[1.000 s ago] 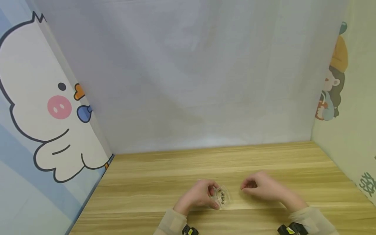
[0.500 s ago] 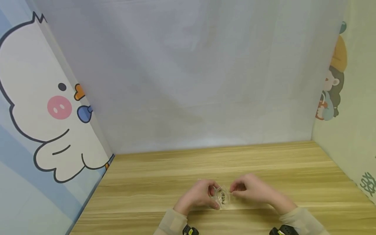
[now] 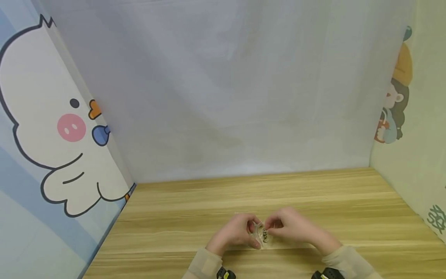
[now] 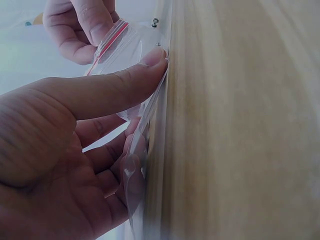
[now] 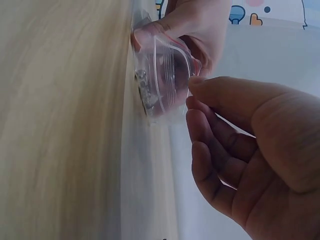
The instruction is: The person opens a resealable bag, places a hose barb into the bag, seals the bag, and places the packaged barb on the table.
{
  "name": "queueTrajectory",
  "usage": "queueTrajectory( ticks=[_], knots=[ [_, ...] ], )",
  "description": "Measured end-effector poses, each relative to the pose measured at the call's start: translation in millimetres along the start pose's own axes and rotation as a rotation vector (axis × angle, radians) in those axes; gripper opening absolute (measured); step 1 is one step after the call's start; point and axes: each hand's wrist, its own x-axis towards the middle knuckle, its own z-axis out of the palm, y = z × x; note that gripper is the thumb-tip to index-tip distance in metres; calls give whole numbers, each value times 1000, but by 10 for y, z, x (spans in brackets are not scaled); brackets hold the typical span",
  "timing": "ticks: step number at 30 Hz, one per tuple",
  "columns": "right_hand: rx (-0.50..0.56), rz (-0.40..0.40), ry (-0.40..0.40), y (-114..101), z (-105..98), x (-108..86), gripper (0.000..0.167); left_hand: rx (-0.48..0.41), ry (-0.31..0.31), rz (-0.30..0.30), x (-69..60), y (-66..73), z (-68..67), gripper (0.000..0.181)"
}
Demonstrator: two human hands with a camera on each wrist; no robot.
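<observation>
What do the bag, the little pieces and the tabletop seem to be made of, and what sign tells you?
Bag: probably thin, glossy plastic; it is see-through, with bright highlights on its folds.
Little pieces: likely shiny metal, from their glints, though too small to be sure.
Tabletop: smooth wood or wood-look laminate; streaked grain shows, but not which.

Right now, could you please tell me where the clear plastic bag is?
In the head view, the clear plastic bag is low, right of centre, between the left hand and the right hand.
</observation>
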Motion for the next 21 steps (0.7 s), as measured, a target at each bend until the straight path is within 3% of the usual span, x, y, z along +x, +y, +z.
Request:
queueTrajectory(
  ticks=[6,21],
  knots=[
    [-40,-27,11,16,43,37,9,3,-1,5,-6,7,-1,54],
    [-34,6,7,-6,94,73,10,-7,-3,-10,-2,-2,0,53]
  ],
)
